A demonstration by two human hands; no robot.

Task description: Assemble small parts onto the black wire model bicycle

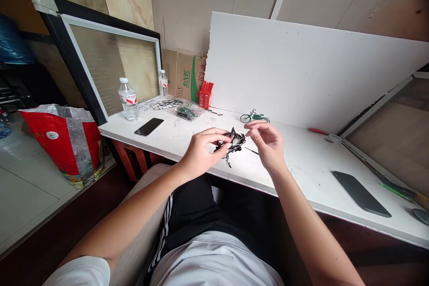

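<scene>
White shirt [214, 259]: bottom centre of the frame, above it the black trousers [191, 205] with white side stripes.
Left hand [205, 148]: centre, thumb and fingers pinching the black wheeled model [238, 139].
Black wheeled model: centre of the frame, held over the front part of the white table [301, 165].
Right hand [270, 145]: just right of the model, fingers bent, thumb near the forefinger; cannot tell whether a small part sits between them.
Green model bicycle [256, 118]: on the table, just beyond the right hand.
Phone [149, 127]: left of centre, flat on the table, near a water bottle [128, 103].
Plastic bag [189, 111]: upper centre-left, dark and green parts inside, near the red box [205, 94].
</scene>
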